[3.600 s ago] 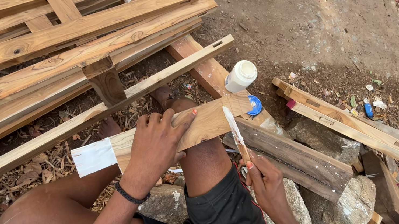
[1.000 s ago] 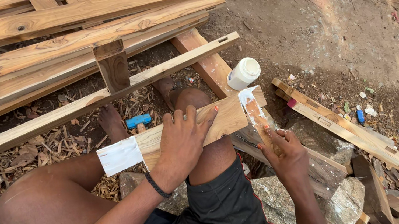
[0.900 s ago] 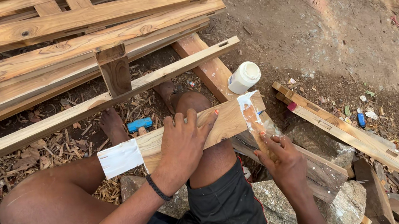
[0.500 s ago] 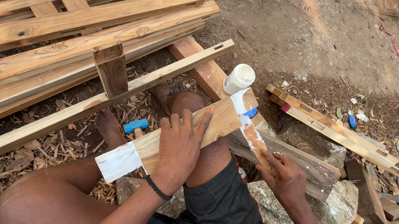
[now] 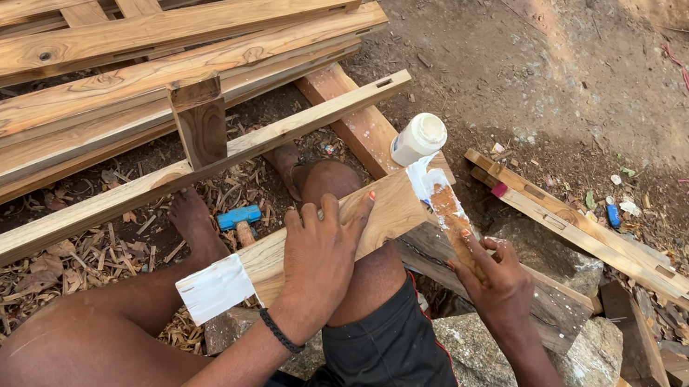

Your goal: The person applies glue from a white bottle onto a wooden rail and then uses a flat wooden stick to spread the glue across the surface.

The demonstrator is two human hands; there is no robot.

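Glue went on the board (image 5: pixel 324 239) ends — nearly done.
Left hand (image 5: pixel 318 259) pressed flat, gripping nothing; right hand (image 5: pixel 491 276) held a stick (image 5: pixel 452 222), spreading the near end.

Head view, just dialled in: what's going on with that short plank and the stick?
A person sits on a stone block with a short plank laid across the knee. The left hand lies flat on the plank, pinning it. The right hand grips a thin wooden stick whose white-smeared tip meets the plank's right end, which is wet with white paste. The plank's other end is already coated white. A white bottle stands just beyond, near long timber rails.
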